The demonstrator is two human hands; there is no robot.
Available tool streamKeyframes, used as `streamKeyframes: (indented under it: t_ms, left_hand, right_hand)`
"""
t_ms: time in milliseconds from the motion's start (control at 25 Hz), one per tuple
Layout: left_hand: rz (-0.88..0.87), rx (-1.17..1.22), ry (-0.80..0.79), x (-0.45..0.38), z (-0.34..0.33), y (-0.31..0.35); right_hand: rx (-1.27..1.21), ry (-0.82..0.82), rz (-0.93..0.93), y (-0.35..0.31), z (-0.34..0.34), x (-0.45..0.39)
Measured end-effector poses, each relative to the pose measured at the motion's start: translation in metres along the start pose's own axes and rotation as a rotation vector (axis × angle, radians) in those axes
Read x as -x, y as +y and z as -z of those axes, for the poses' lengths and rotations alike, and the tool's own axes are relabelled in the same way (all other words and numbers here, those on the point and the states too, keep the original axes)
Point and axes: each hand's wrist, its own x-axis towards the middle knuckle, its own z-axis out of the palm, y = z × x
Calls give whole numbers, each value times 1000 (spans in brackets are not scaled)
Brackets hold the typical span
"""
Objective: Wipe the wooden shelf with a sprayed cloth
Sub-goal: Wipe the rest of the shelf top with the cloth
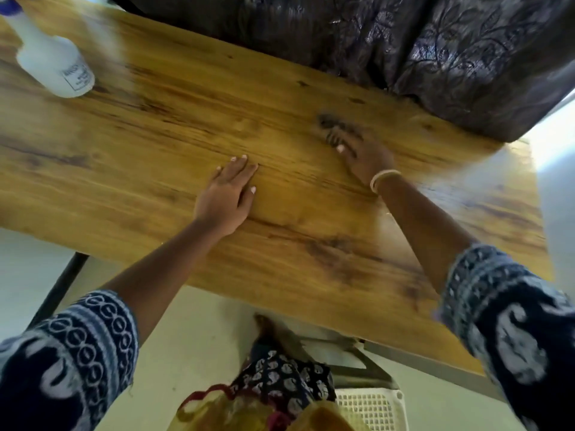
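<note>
The wooden shelf [149, 144] is a broad yellow-brown board with dark grain, running from upper left to lower right. My left hand [228, 194] lies flat on its middle, palm down, holding nothing. My right hand [365, 158], with a pale bangle at the wrist, rests further right near the far edge. Its fingers press on a small dark cloth [334, 122], which is blurred by motion and mostly hidden under the fingers.
A white spray bottle [53, 63] stands on the board at the far left. Dark patterned fabric [451, 57] hangs along the far edge. Below the near edge are a black metal leg [59, 290], pale floor and a white lattice basket [370, 409].
</note>
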Motion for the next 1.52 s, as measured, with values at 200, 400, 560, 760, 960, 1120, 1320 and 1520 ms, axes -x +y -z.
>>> streamKeyframes:
  t_ms: [200, 400, 560, 760, 960, 1120, 1320, 1520]
  left_hand:
    - [-8, -33, 22, 9, -2, 2]
    - [-7, -47, 38, 8, -1, 3]
    - [-16, -62, 41, 9, 0, 5]
    - [-14, -73, 44, 8, -2, 3]
    - [-11, -86, 41, 10, -2, 4]
    - [-32, -140, 53, 10, -2, 7]
    - [-103, -116, 51, -3, 0, 26]
    - [-210, -35, 59, -35, -14, 62]
  right_hand:
    - [52, 19, -120, -32, 2, 26]
    - [53, -108, 347, -105, -6, 190]
    - [65, -179, 649, -99, -5, 231]
    - [72, -67, 227, -30, 1, 119]
    - [29, 83, -290, -13, 0, 70]
    - [60, -14, 20, -73, -2, 141]
    - [65, -117, 581, -100, -8, 233]
    - [8, -119, 516, -60, -4, 162]
